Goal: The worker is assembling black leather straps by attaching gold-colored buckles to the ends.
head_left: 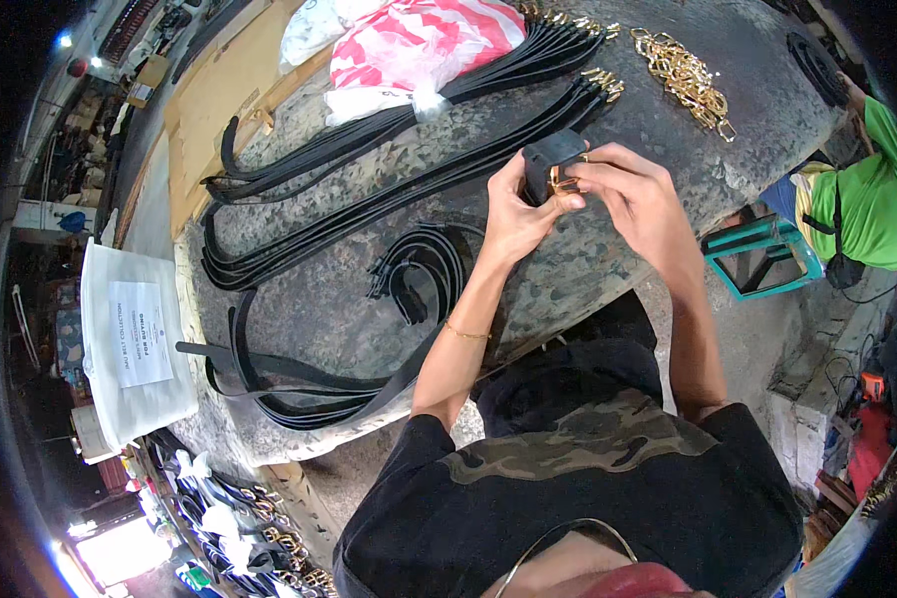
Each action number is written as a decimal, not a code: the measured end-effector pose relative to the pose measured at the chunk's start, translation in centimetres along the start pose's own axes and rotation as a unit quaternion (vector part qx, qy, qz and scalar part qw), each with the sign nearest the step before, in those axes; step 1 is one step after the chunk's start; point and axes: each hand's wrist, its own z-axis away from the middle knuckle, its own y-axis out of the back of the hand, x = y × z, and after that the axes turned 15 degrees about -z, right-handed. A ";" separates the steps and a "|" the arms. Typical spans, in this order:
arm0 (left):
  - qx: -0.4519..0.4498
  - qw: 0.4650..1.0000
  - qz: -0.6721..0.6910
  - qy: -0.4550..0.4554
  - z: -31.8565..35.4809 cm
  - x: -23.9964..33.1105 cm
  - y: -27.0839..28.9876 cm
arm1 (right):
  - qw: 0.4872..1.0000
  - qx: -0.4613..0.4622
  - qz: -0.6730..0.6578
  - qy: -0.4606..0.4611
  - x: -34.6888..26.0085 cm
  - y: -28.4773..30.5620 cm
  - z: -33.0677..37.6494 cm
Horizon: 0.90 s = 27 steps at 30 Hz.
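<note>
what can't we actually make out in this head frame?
- Gold buckle: mostly covered by the fingers of the left hand and right hand; its shape is unclear.
- Black strap end: lower part hidden behind both hands.
- Pile of gold buckles: too small to count.
- Contents of the red and white plastic bag: hidden by the bag.
- Person in green: cut off by the right rim.

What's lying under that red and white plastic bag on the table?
Black belt straps run beneath the red and white bag, gold buckle ends fanning out past it on the stone table. The bag covers their middle stretch, so anything else beneath is hidden.
</note>
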 end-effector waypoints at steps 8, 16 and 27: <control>-0.050 0.982 0.179 0.024 0.0 0.5 -0.7 | 0.968 -0.020 -0.243 -0.059 3.6 0.5 0.4; 0.020 0.998 -0.047 0.033 0.5 0.9 -0.2 | 0.995 -0.004 0.066 0.068 -0.7 0.0 -1.1; 0.021 0.998 -0.056 0.025 0.0 0.7 -0.5 | 0.991 0.055 -0.121 0.003 1.4 -0.9 -0.4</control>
